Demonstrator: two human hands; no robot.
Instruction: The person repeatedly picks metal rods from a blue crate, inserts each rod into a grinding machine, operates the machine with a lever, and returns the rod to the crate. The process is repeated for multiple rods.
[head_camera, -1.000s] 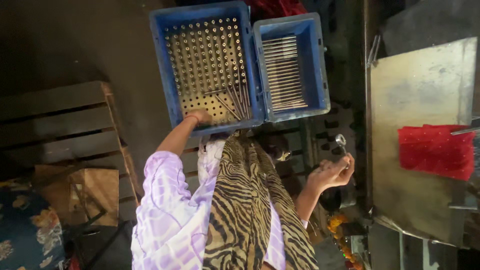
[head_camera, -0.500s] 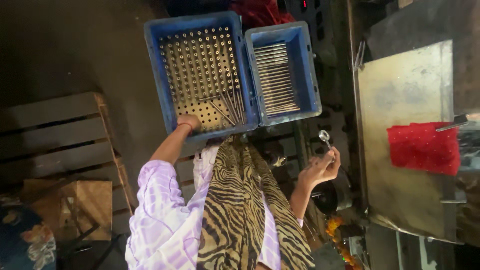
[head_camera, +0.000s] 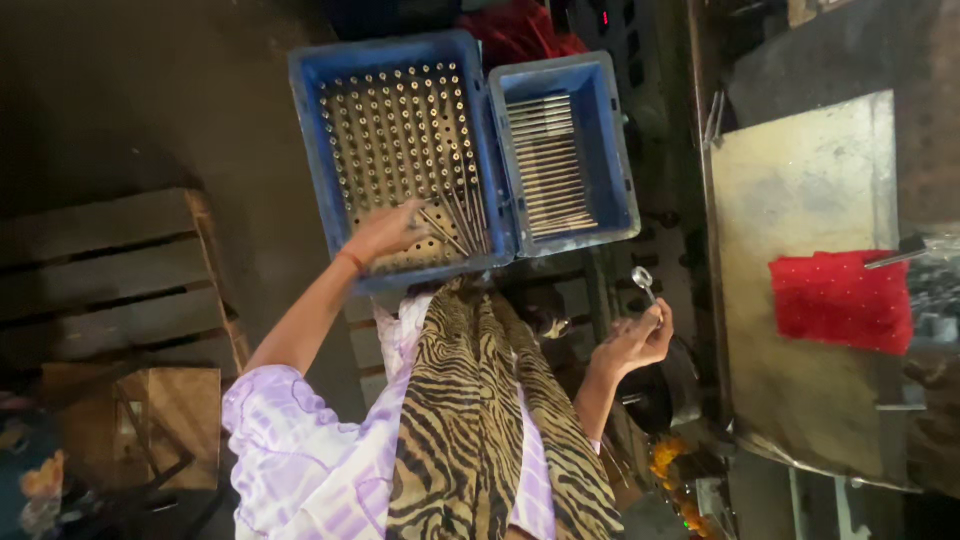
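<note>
Hands at two blue crates, one reaching in, one holding up a metal pin.

Left hand (head_camera: 385, 232) lies inside the big crate (head_camera: 310, 140), fingers loosely spread over loose rods (head_camera: 455, 215) that rest on a perforated plate (head_camera: 400, 130); whether it grips one I cannot tell. Right hand (head_camera: 635, 340) is raised near the person's chest, fingers pinched on a thin pin (head_camera: 646, 287) with a round head pointing up. Pin sits just below the small crate (head_camera: 610, 150), which touches the big one and holds a neat row of rods (head_camera: 548, 165). Striped scarf (head_camera: 480, 420) hangs between the arms. Red cloth (head_camera: 840, 300) lies on a metal table (head_camera: 800, 190), well apart from the right hand. Wooden pallet (head_camera: 110, 270) lies beside the left arm.
</note>
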